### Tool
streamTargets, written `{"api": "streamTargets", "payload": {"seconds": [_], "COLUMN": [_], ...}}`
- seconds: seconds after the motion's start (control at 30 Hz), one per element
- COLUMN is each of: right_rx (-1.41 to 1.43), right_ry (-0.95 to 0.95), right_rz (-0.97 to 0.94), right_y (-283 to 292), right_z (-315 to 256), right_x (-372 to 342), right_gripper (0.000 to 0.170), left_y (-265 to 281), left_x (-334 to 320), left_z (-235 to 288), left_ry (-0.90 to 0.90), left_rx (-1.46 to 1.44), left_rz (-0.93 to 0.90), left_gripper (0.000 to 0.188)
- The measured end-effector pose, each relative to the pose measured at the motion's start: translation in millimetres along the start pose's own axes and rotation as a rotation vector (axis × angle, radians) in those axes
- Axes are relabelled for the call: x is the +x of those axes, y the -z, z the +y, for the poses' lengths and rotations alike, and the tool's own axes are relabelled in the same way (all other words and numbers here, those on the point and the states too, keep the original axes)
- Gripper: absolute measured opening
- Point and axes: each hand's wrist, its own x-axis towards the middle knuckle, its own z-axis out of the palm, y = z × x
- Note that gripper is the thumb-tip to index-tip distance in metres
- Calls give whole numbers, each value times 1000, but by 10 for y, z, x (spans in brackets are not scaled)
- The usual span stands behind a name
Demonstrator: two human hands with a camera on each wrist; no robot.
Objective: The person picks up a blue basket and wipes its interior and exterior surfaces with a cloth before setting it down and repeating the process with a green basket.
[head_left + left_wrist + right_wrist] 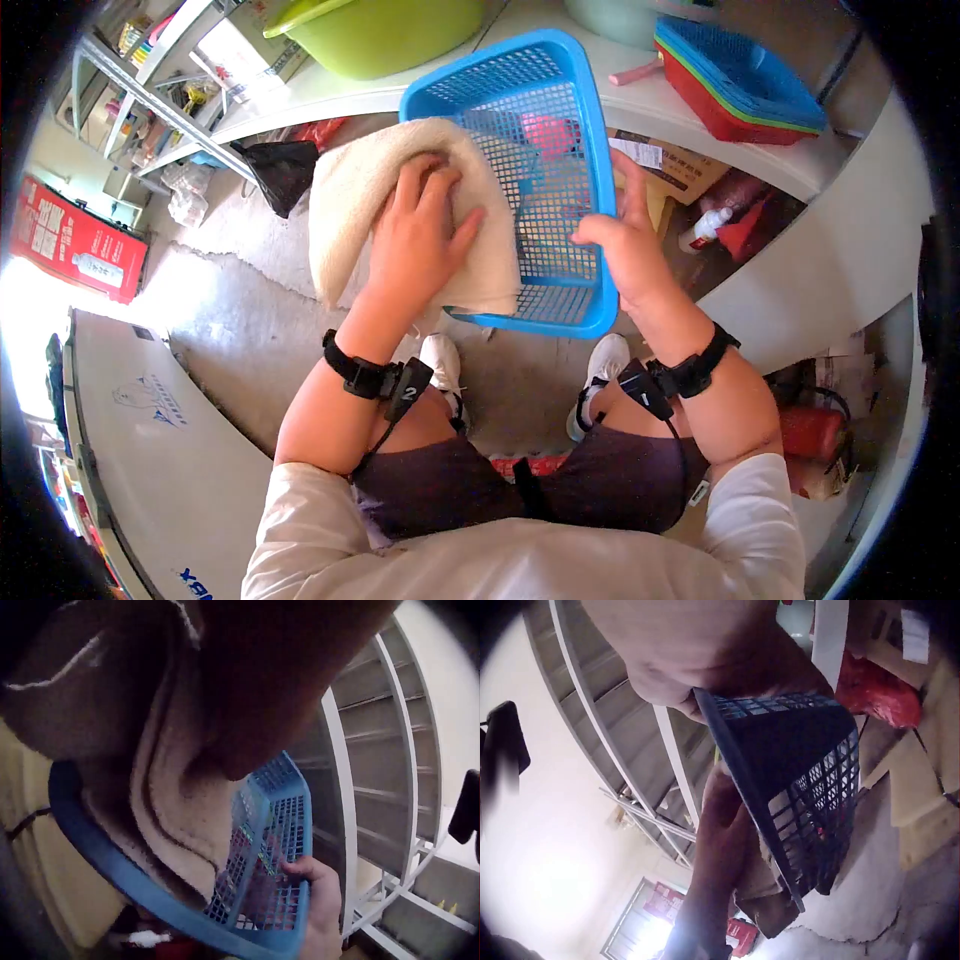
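A blue plastic mesh basket (603,185) is held tilted in front of the body. My right hand (637,250) grips its right rim, thumb on the inner side. Over the basket's left part lies a cream towel (345,195), with my left hand (415,228) on it, fingers bent into the cloth. In the left wrist view, the layered folds of the towel (176,825) hang inside the basket rim (142,877). The right wrist view shows the basket (776,754) from the side, its rim at my right hand (735,652).
A white shelf (350,105) ahead carries a green tub (375,40) and stacked colored baskets (735,85). Cardboard boxes (690,170) and a white bottle (707,230) sit under it. A white cabinet or freezer top (160,430) stands at left, and a black bag (280,175) hangs near the shelf.
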Motion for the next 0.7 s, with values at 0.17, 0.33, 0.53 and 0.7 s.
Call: {"api": "streamTargets", "payload": {"seconds": [0.17, 0.33, 0.53, 0.7], "right_rx": [58, 2, -213, -213], "right_ry": [13, 153, 260, 310], "right_rz": [16, -80, -136, -186], "right_y": [-106, -294, -280, -355], "right_z": [-53, 15, 43, 121], "right_x": [-131, -274, -229, -283], "right_gripper": [85, 85, 85, 84], "left_y": [-51, -252, -225, -153], "left_x": [-118, -185, -118, 3], "left_z": [10, -112, -324, -382], "left_ry": [22, 8, -5, 247], "left_rx": [267, 131, 39, -62], "left_rz": [-100, -213, -3, 353], "left_gripper": [81, 89, 84, 77]}}
